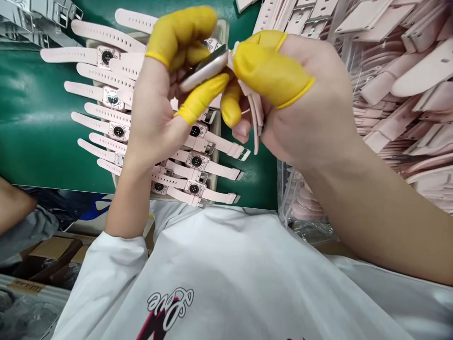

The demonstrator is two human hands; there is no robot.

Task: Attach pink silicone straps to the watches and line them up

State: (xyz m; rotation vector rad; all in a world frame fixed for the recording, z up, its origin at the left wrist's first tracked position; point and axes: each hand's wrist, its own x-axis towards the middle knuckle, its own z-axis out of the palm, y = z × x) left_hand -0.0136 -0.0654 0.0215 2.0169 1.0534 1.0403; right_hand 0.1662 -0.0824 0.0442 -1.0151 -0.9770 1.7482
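My left hand [159, 89], in yellow finger cots, grips a pink smartwatch case [207, 71] by its edges, tilted with its dark face up and to the left. Yellow cots also cover fingers of my right hand [279, 80], which pinches a pale pink watch strap [255, 111] against the end of the case. The strap hangs down from those fingers, a metal piece showing near its lower end. Whether the strap sits in the case's slot is hidden by my fingertips. Beneath both hands lie rows of pink watches [118, 130] with straps, backs up, on a tray [214, 182].
Bags heaped with pink straps [389, 89] fill the right side of the green table [35, 141]. Silver-grey straps [38, 19] lie at the upper left. Another person's arm [14, 205] rests at the left edge, above cardboard boxes [49, 250].
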